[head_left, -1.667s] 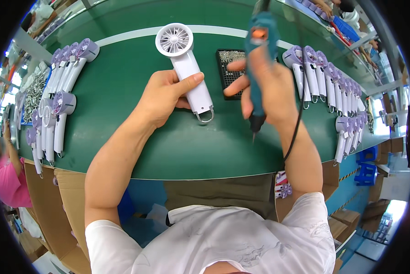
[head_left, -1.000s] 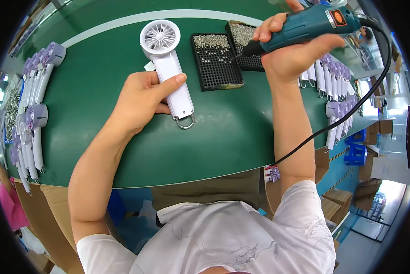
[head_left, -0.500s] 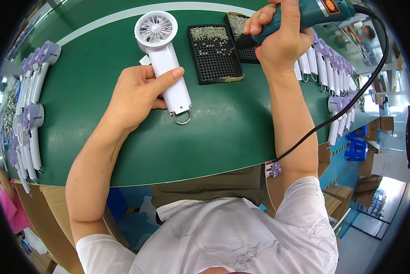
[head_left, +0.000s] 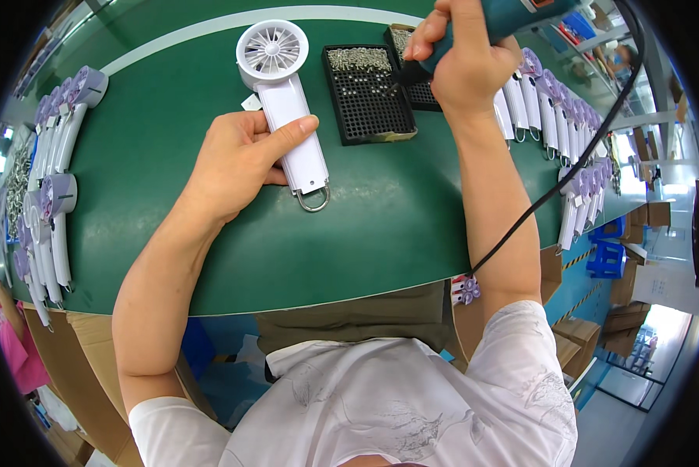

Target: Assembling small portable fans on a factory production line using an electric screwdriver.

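Observation:
My left hand (head_left: pixel 244 159) grips a white handheld fan (head_left: pixel 289 105) by its handle, thumb across the front. The fan's round grille is at the far end, and a metal loop (head_left: pixel 313 199) sticks out at the near end. Wrapped in my right hand (head_left: pixel 474 70) is a teal electric screwdriver (head_left: pixel 513 19), partly cut off by the upper edge. Its dark nose and thin bit point left, over the right side of a black screw tray (head_left: pixel 371 105). Small silver screws are heaped at the tray's far end; whether the bit touches one I cannot tell.
A second black tray (head_left: pixel 423 89) stands behind the first. Rows of white and lilac fans line the left (head_left: pixel 57 148) and right (head_left: pixel 555 109) of the green table (head_left: pixel 380 226). The screwdriver's black cord (head_left: pixel 548 194) runs down across my right forearm. Cardboard boxes stand below the table.
My right hand and the electric screwdriver have shifted slightly left and up. The fan in my left hand has moved a touch to the right.

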A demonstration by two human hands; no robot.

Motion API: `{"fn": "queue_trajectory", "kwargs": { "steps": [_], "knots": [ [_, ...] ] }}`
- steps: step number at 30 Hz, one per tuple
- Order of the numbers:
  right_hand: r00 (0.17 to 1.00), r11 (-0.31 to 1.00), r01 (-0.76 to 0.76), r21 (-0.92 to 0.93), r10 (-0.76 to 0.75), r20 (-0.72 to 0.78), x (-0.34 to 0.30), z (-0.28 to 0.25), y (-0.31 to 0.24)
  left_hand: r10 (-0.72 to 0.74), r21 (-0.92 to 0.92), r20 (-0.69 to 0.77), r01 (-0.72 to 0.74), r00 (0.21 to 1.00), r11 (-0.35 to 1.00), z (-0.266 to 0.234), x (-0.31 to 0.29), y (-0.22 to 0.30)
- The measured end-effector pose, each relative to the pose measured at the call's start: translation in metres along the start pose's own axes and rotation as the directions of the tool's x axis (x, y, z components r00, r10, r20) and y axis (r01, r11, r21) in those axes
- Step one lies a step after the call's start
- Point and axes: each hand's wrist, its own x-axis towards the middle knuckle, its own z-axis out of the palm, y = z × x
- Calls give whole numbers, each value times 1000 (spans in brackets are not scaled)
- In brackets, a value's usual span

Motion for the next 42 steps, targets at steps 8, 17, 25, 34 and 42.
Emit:
{"fn": "queue_trajectory", "kwargs": {
  "steps": [8,17,25,34,42],
  "knots": [
    [996,999,-31,-10,30,-80,-5,6,-8,20,-23,-9,-20,1000,1000,1,0,-2],
    [996,962,-42,271,20,86,-39,4,-54,15,4,7,-15,1000,1000,-1,4,-4],
    [796,902,-104,420,-177,578,-70,7,-52,21,-30,5,-21,1000,999,-2,6,-8],
    [806,938,-65,339,-152,573,-82,14,-49,43,-35,14,-42,999,998,-2,6,-8],
    [837,962,-59,266,-98,539,-93,22,-47,26,-5,33,-26,999,1000,-2,4,-6]
  ]
}}
